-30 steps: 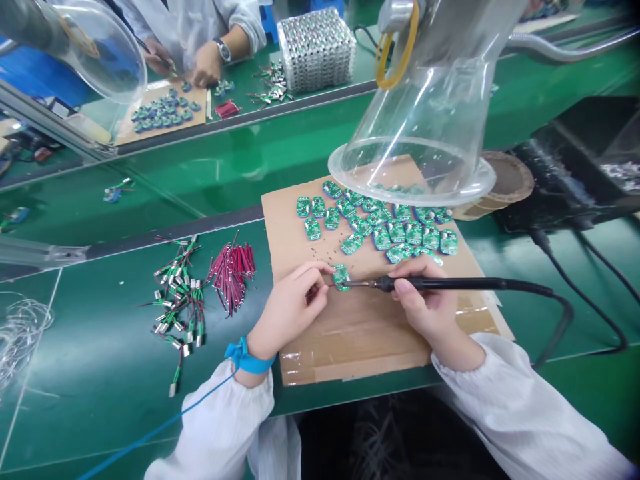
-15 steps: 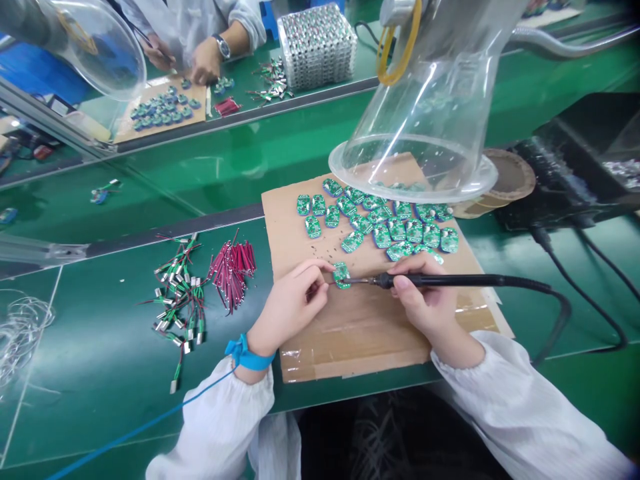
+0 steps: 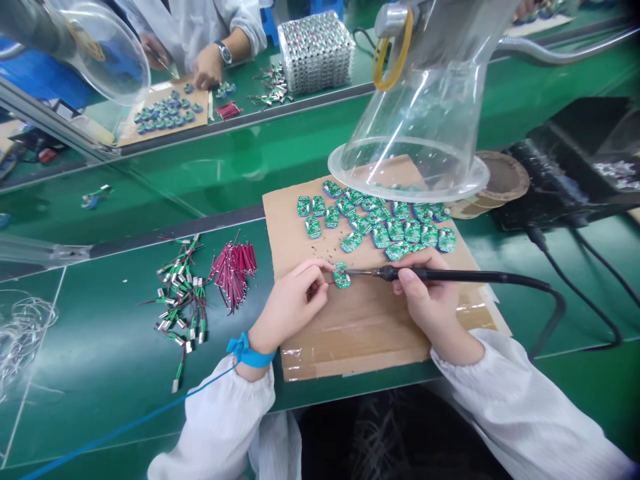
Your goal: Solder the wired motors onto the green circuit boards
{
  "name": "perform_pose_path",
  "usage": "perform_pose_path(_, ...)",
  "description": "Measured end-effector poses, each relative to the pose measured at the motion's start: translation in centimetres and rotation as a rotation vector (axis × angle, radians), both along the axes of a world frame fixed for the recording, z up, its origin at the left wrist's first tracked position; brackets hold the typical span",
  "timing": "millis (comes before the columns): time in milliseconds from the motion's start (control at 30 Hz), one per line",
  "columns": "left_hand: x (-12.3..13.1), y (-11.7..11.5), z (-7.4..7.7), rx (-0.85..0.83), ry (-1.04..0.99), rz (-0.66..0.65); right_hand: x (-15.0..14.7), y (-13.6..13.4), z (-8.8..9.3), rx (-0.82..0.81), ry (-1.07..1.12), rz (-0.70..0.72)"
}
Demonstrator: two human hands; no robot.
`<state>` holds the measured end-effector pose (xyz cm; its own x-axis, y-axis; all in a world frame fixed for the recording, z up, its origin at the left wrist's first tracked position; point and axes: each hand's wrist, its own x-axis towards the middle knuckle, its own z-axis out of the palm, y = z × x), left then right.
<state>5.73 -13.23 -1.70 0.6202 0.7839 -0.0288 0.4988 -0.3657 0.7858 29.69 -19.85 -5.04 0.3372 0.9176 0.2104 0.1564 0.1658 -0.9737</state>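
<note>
My right hand (image 3: 433, 300) is closed around a black soldering iron (image 3: 450, 274), whose metal tip points left and meets a small green circuit board (image 3: 341, 275). That board lies on the brown cardboard sheet (image 3: 345, 340). On its left side is my left hand (image 3: 293, 300), index fingertip against the board's edge. Thumb and fingers there pinch what looks like a thin red wire running to the board; most of it is hidden. A blue wrist strap (image 3: 253, 353) with a cord circles my left wrist.
More circuit boards (image 3: 380, 227) cover the cardboard's far part. Red wires (image 3: 233, 273) and green parts with metal ends (image 3: 185, 293) lie left. A clear fume hood (image 3: 410, 147) hangs above; a black box (image 3: 550, 173) stands right. Across the divider, a co-worker's hands (image 3: 207, 65) work.
The iron's tip has shifted slightly up on the board, and my right hand has moved a little with it. My left hand stays in place.
</note>
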Motion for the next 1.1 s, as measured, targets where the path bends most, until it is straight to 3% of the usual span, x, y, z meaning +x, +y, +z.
perform_pose_path(800, -0.06, -0.04, 0.03, -0.005, -0.008, -0.008, 0.02, 0.13, -0.01, -0.017, -0.041, -0.047)
perform_pose_path(1100, -0.06, -0.02, 0.06, -0.011, -0.005, -0.011, -0.09, 0.32, 0.2, -0.037, -0.091, 0.068)
